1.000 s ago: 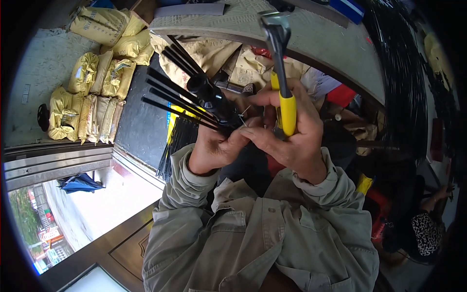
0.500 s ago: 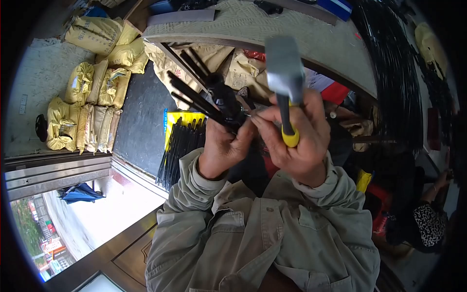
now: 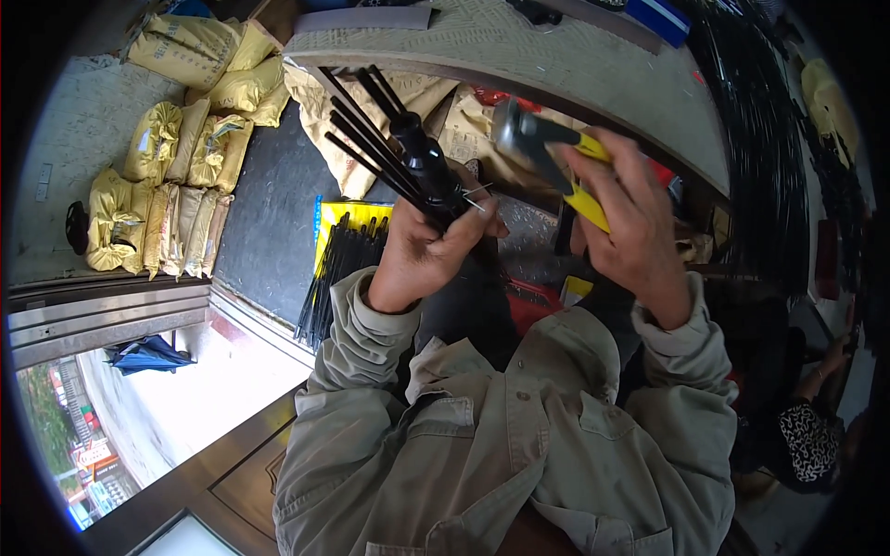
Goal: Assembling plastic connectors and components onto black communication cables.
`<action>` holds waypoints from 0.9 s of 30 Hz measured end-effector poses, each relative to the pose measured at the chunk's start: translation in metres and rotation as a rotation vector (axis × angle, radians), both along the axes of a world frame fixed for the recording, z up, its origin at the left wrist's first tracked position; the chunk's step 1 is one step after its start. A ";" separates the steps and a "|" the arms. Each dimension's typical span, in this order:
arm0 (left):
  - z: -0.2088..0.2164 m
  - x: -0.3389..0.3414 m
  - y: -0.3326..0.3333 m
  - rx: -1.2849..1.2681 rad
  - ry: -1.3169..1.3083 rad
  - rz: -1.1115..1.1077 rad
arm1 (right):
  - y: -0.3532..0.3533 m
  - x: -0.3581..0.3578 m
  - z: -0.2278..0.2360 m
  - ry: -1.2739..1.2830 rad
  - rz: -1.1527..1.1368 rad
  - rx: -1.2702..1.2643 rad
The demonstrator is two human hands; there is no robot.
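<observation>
The left hand (image 3: 422, 259) is closed around the lower end of a black rod-and-hub assembly (image 3: 428, 167), its thumb angled up and to the right along the near side, the wrist almost in line with a forearm that rises from the lower edge inside a turned-back khaki sleeve (image 3: 357, 334). The assembly stands tilted, its narrow top leaning up and to the left and its slim black rods fanning out to the upper left. A thin pale wire (image 3: 478, 191) sticks out of its right side, just above the left thumb. The right hand (image 3: 630, 218) is raised to the right, well apart from the left one, its fingers curled around the yellow-handled pliers (image 3: 549, 148); the handles stand spread in a V, so the grip is only partly closed. The metal head, blurred, points left and hangs near the wire without touching it. The right forearm leans up and to the left from its cuff. Beyond the left wrist, a bundle of black rods (image 3: 348, 255) lies over a yellow bag (image 3: 326, 215). Farther out, a counter (image 3: 556, 69) crosses the top, yellow sacks (image 3: 153, 144) are piled at the left, and a blue umbrella (image 3: 148, 357) sits past the doorway.
</observation>
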State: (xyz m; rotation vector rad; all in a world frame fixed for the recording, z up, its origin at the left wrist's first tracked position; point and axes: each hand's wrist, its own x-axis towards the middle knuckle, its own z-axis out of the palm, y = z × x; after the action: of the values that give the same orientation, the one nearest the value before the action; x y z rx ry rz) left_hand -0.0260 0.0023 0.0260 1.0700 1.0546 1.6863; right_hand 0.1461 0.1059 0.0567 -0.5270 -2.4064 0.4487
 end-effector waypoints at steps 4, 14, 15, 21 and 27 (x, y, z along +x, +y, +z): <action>-0.004 -0.006 0.003 -0.004 0.044 -0.051 | 0.005 0.012 0.013 -0.227 -0.225 0.706; -0.009 -0.004 0.003 -0.055 0.133 -0.021 | 0.008 0.002 -0.003 -0.136 -0.332 0.946; -0.009 -0.004 0.003 -0.082 0.189 -0.010 | 0.006 0.003 -0.004 -0.153 -0.319 0.915; -0.010 -0.001 0.003 -0.011 0.150 0.015 | -0.009 0.006 -0.011 -0.241 -0.274 0.647; -0.008 0.005 0.001 -0.021 0.083 0.081 | -0.026 0.008 -0.028 -0.202 -0.290 0.558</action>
State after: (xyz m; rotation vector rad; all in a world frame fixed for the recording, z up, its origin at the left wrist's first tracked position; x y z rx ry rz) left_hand -0.0205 0.0032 0.0182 1.1050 1.1809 1.7029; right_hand 0.1537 0.0804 0.0286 -0.6685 -2.4410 -0.4106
